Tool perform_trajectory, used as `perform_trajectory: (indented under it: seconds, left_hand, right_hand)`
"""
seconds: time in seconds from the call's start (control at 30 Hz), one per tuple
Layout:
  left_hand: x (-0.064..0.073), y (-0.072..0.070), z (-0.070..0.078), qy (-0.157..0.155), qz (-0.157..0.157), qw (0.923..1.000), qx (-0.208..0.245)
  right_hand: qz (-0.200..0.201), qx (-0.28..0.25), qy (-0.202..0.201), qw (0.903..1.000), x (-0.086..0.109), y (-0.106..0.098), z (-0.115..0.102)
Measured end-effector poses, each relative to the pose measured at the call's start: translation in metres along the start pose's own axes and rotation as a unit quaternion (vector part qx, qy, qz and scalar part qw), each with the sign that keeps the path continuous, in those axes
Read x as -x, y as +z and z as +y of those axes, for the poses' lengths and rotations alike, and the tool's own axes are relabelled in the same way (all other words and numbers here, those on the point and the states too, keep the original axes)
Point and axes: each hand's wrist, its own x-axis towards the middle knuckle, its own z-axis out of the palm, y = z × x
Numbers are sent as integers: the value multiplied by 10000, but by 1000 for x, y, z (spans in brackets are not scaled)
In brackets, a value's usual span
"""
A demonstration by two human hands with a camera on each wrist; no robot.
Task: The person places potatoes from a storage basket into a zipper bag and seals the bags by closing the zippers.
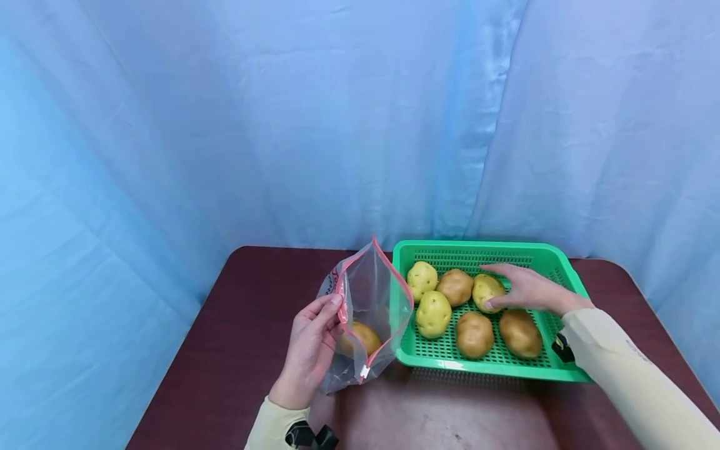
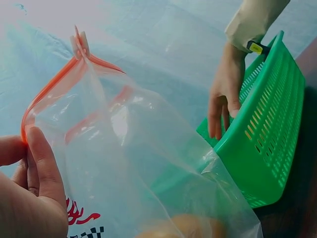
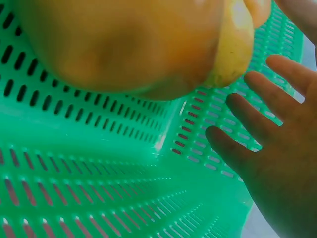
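My left hand [image 1: 311, 347] pinches the pink-edged rim of a clear zip bag [image 1: 378, 284] between thumb and fingers. The bag's mouth gapes, with a white slider at its near end and a brown potato [image 1: 367, 338] lying inside. Over the green basket [image 1: 472, 369], my right hand [image 1: 531, 289] is spread around a yellow potato [image 1: 486, 292], thumb on the near side and fingers on the far side. In the right wrist view the fingers [image 3: 270, 130] are apart beside the yellow potato [image 3: 235, 47]; contact cannot be told.
Other potatoes in the basket are two yellow ones [image 1: 433, 314] at the left and several brown ones [image 1: 475, 335]. Basket and bag stand side by side on a dark brown table [image 1: 253, 312]. Pale blue curtains [image 1: 337, 125] hang behind and at the sides.
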Motion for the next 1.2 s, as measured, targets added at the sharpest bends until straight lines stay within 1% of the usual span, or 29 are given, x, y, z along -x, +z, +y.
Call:
perform_trajectory:
  seconds: [0.17, 0.47, 0.6, 0.7, 0.97, 1.2]
  left_hand:
    - [1, 2, -1, -45, 61, 10000, 0]
    - [4, -1, -1, -48, 61, 10000, 16]
    - [5, 0, -1, 1, 41, 10000, 12]
    - [5, 0, 0, 44, 33, 10000, 4]
    - [1, 1, 3, 133, 16, 9999, 106]
    - [-2, 0, 4, 173, 104, 9996, 202]
  right_hand:
    - [0, 32, -121, 9999, 3, 6, 6]
    - [-12, 38, -282, 9996, 9, 18, 11]
    - [102, 164, -430, 9989, 9, 19, 11]
    - [216, 267, -476, 9983, 9, 18, 10]
    - [398, 394, -352, 9978, 12, 9, 9]
    - [651, 284, -313, 9970, 18, -7, -6]
